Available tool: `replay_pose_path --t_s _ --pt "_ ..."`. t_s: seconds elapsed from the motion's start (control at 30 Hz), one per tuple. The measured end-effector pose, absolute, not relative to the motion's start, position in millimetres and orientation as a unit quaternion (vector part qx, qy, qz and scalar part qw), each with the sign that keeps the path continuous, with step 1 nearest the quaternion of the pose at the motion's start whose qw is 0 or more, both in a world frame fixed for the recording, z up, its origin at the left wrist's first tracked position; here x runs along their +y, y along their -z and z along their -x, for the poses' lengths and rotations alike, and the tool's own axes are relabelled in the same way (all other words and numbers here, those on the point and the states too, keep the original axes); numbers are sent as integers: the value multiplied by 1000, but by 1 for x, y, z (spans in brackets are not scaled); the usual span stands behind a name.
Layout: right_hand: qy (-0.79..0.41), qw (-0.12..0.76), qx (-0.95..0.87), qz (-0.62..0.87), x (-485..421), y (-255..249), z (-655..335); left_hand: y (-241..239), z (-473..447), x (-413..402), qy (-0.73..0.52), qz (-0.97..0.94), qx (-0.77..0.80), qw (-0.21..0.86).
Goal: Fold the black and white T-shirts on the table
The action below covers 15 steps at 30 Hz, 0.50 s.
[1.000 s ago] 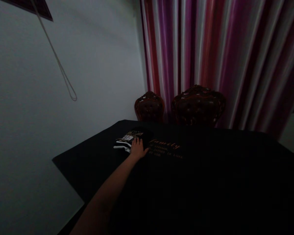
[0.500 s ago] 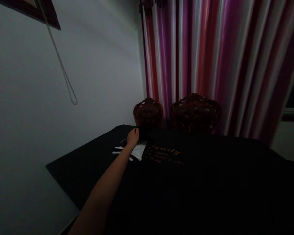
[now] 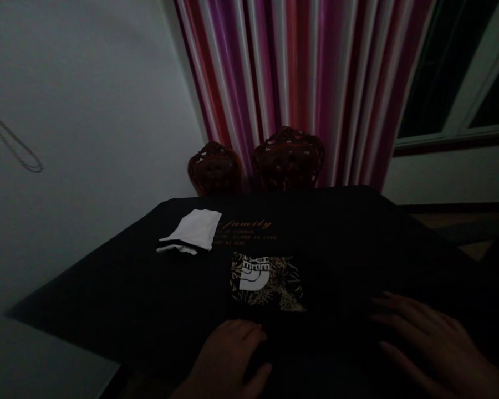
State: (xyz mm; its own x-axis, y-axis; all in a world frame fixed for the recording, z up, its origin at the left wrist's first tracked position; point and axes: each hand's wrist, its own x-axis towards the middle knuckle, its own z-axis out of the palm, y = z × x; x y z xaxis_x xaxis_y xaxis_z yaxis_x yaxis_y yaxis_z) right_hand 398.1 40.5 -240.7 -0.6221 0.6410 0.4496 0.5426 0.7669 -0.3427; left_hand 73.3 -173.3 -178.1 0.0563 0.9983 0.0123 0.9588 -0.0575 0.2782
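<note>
In front of me on the dark tablecloth lies a black garment (image 3: 270, 282), probably a shirt, with a tan leafy print and a white logo; its black edges blend into the tablecloth. My left hand (image 3: 228, 352) is just below the print, palm down, thumb apart from the bent fingers, with no held object visible. To the right, my right hand (image 3: 430, 338) has its fingers stretched out over the dark surface. Farther back on the left is a folded white cloth (image 3: 197, 228), touched by neither hand.
A black tablecloth (image 3: 128, 266) with lettering covers the table, whose corner juts left towards the pale wall (image 3: 87, 111). Two carved chairs (image 3: 289, 160) stand behind it, before a striped curtain (image 3: 299, 72). A bead cord (image 3: 20, 149) hangs at left.
My left hand has come back from the white cloth to the near side. The patterned garment now lies closer, print showing. My right hand has entered view, and the view has turned right.
</note>
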Motion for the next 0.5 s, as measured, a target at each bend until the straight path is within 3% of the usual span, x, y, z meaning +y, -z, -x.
replay_pose_path --t_s 0.13,0.33,0.5 --pt "-127 177 -914 344 11 249 -358 185 -118 -134 -132 -737 654 108" --pt "-395 177 -848 307 1 231 -329 207 -159 -92 -155 -672 718 93" --pt "-598 207 -714 299 6 224 -312 212 -140 -90 -264 -596 738 176"
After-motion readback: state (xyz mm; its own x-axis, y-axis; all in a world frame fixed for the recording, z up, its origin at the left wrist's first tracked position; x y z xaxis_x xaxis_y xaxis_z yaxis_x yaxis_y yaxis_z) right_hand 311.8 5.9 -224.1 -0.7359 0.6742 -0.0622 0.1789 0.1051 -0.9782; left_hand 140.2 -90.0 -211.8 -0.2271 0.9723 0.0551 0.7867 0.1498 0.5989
